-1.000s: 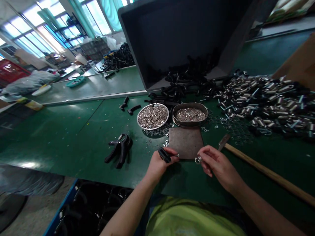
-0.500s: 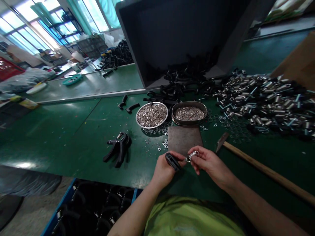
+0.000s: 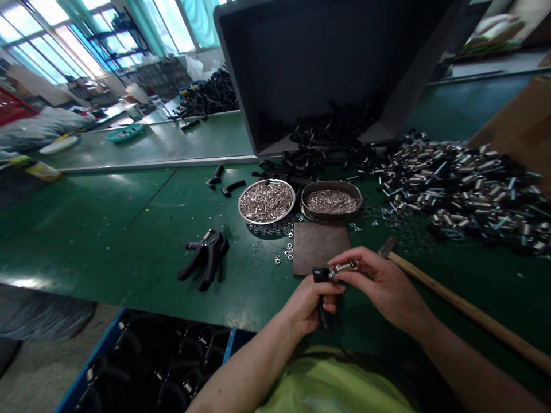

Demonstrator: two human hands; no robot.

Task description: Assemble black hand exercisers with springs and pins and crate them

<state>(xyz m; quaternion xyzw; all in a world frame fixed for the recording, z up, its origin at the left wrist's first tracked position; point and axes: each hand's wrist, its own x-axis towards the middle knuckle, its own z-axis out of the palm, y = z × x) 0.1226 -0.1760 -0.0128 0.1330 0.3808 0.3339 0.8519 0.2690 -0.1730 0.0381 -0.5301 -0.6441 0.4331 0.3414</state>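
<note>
My left hand (image 3: 310, 304) is wrapped round a black plastic handle (image 3: 325, 316), whose top end points up toward the metal plate. Between the thumb and fingers of my right hand (image 3: 376, 281) is a silver spring (image 3: 345, 267), its left end touching the top of the handle. Just beyond both hands lies a square metal plate (image 3: 318, 244). Over to the left, a black clamp (image 3: 204, 258) rests on the green table.
A round dish of small pins (image 3: 267, 201) and an oval tin of small parts (image 3: 331, 201) stand behind the plate. The hammer (image 3: 465, 307) lies right, below a heap of spring parts (image 3: 473, 183). A large grey bin (image 3: 252, 109) holds black parts. Front left is a blue crate (image 3: 99, 355).
My left hand has turned the black handle more upright and moved right. The spring has shifted slightly right and now lies flatter against the handle's top. The camera view has moved a little.
</note>
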